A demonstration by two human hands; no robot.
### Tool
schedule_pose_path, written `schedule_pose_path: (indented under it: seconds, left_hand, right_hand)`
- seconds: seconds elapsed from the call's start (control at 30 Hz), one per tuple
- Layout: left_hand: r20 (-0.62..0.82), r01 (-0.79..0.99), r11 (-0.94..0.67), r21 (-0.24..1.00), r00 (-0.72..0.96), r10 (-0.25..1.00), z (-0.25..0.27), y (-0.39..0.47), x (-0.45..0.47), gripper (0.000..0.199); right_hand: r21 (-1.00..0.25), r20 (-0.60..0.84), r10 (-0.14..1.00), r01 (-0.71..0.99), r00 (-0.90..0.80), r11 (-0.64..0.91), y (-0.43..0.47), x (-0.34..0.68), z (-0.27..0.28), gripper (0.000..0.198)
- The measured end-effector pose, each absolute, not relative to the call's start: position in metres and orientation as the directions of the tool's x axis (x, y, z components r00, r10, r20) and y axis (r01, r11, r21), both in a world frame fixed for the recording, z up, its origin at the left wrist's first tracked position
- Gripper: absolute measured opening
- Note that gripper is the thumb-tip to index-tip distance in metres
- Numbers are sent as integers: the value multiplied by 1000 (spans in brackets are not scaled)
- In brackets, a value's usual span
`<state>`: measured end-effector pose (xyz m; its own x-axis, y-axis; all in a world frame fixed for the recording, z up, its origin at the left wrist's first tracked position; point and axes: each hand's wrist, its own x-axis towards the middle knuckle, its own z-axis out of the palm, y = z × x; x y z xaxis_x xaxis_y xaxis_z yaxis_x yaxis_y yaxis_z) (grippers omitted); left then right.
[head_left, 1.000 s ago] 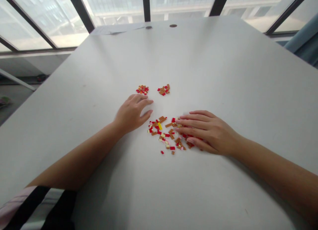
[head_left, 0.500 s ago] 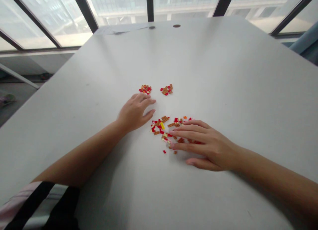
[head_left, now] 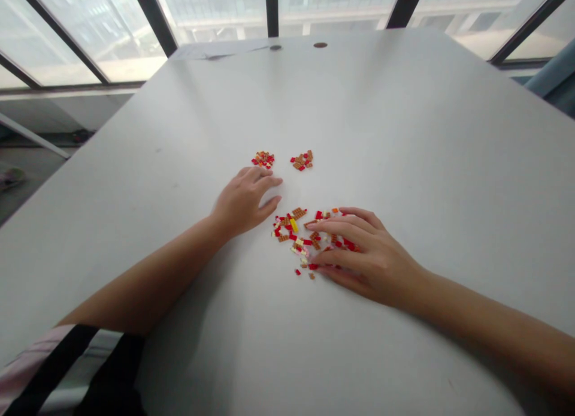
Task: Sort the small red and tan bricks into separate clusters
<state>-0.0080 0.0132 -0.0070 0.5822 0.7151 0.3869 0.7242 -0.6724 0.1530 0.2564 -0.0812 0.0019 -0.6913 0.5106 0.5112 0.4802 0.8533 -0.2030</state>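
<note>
The left hand [head_left: 244, 200] lies palm down, loosely curved, while the right hand [head_left: 371, 254] arches, its forearm [head_left: 485, 320] slanting inward.

Short fabric sleeve [head_left: 74, 371], left side, one: pale pink with thin darker lines, then broad slanting bands of black, greyish white and black. Left hand [head_left: 245, 201], left forearm [head_left: 148, 278]: bare. Right hand [head_left: 366, 257], right forearm [head_left: 485, 314]: bare.

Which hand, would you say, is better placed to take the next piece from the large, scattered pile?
Probably the right hand: it reaches over the large pile, whereas the left hand lies outside it, fingertips near the small far-left pile.
</note>
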Motion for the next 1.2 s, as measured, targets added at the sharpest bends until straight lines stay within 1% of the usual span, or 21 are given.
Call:
schedule_pose_path:
  seconds: [0.1,0.17,0.23,0.3,0.37,0.4,0.47,0.57,0.63,0.87,0.97,1.03,1.1,1.2]
  left_hand:
    - [382,725,-673,148,586,715,-6,13,-9,31]
    - [380,726,-672,146,586,716,-6,12,-10,31]
    - [380,728,-670,145,584,717,-6,11,-11,31]
    - [382,729,-669,144,583,717,-7,11,-11,31]
    - [384,727,-671,143,584,715,-7,10,-11,32]
    - [386,726,-672,145,584,714,-7,10,-11,31]
    - [389,722,-675,151,584,712,-7,9,-10,31]
    - [395,718,-678,154,585,709,-5,9,-8,31]
    - [398,716,-681,155,585,707,-4,8,-8,31]
    - [393,723,-677,137,587,707,-6,10,-8,32]
    - [395,722,-679,135,589,705,-7,11,-8,33]
    - [398,717,-684,135,593,700,-8,12,-8,33]
    - [404,714,-688,132,595,695,-9,12,-8,33]
    - [417,709,-694,128,596,686,-11,13,-8,33]
  right_hand:
    - [-233,520,524,479,-674,847,-82,255,5,11]
    - [-255,536,559,510,-633,822,-79,255,9,11]
    - [-298,541,632,576,-555,761,-72,258,13,10]
    - [-368,518,721,640,-461,674,-60,263,13,10]
    - [-413,514,768,674,-383,613,-45,266,10,10]
    - [-415,490,784,689,-380,594,-36,267,7,10]
    - [-415,494,797,711,-347,567,-17,266,0,10]
    - [-437,489,848,784,-205,441,9,258,-8,9]
    - [-453,447,884,817,-137,356,23,251,-10,9]
    - [-463,307,950,865,-49,194,45,237,-5,13]
    - [-456,296,955,873,-37,175,48,236,-4,16]
    - [-466,319,946,861,-49,202,46,237,-2,16]
    - [-491,357,929,828,-95,273,38,237,1,13]
    - [-502,394,889,755,-234,422,15,236,7,9]
